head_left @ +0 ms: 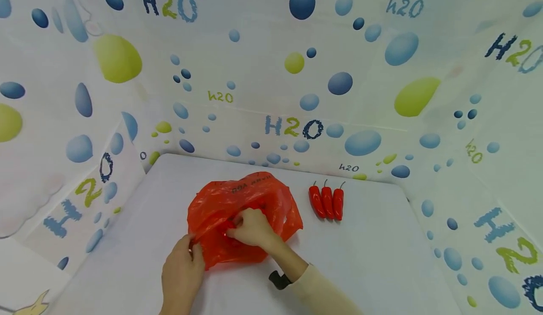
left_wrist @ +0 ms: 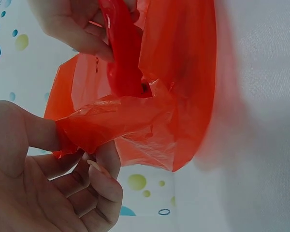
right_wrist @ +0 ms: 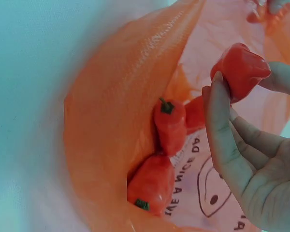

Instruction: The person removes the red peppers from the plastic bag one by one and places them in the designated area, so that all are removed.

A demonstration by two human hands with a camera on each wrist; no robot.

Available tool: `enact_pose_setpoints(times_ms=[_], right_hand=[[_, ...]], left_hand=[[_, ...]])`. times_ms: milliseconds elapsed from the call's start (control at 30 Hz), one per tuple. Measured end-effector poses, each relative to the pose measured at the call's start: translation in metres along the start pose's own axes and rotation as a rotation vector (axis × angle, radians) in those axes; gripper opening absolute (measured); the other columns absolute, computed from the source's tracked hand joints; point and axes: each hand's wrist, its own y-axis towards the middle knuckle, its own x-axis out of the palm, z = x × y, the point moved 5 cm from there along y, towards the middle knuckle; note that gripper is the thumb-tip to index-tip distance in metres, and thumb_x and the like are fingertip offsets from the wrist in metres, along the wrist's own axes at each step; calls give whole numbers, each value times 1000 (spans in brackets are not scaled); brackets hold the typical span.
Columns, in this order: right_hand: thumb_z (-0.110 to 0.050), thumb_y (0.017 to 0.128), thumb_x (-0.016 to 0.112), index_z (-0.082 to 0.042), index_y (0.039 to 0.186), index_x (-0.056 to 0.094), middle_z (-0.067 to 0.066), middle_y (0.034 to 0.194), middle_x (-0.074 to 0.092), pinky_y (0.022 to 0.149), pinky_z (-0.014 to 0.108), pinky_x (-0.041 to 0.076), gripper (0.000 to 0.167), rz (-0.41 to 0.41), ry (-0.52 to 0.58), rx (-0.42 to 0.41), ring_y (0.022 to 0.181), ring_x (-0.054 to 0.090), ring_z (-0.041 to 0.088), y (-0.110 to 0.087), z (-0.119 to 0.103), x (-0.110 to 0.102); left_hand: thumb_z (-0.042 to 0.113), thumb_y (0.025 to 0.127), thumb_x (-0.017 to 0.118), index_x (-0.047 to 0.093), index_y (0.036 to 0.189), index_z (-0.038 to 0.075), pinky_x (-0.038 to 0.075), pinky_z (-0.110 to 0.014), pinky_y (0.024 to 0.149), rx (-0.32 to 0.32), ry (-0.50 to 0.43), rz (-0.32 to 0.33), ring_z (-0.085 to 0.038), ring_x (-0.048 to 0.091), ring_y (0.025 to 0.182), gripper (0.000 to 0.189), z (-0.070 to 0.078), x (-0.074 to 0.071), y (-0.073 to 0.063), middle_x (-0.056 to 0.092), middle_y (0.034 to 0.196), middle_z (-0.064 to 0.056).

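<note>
A red-orange plastic bag [head_left: 237, 190] with dark printing lies on the white table, its mouth spread toward me. My left hand [head_left: 183, 270] pinches the bag's rim between thumb and fingers, seen closely in the left wrist view. Inside the mouth, my right hand [head_left: 251, 227] grips a red pepper [right_wrist: 239, 72] between thumb and fingertips. Deeper in the bag sit other red peppers; one pepper [right_wrist: 170, 126] has a green stem end, and a wider pepper [right_wrist: 152, 186] lies below it in the right wrist view. The bag's folds hide part of them.
To the right of the bag, three long red chili peppers [head_left: 326, 203] lie side by side on the white table [head_left: 365, 249], stems pointing away. A white sheet [head_left: 263, 60] printed with blue and green drops stands behind the table and at both sides.
</note>
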Motion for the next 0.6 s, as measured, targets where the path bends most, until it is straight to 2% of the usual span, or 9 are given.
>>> enact_pose_setpoints(times_ms=[133,600], right_hand=[[-27,89,83,-8,102,76,-8,79,70,65,26,57,24,25,11,18,71,63,9,-6,1,-8],[-28,89,82,-7,107,74,-7,83,69,66,25,58,28,73,52,-1,76,63,10,-33,11,-29]], left_hand=[[14,104,50,61,132,-8,57,-56,79,-19,5,-25,-34,64,85,37,0,2,1,69,112,-24],[11,103,51,62,130,-9,54,-59,78,-8,3,6,-35,64,85,35,-2,0,4,70,108,-25]])
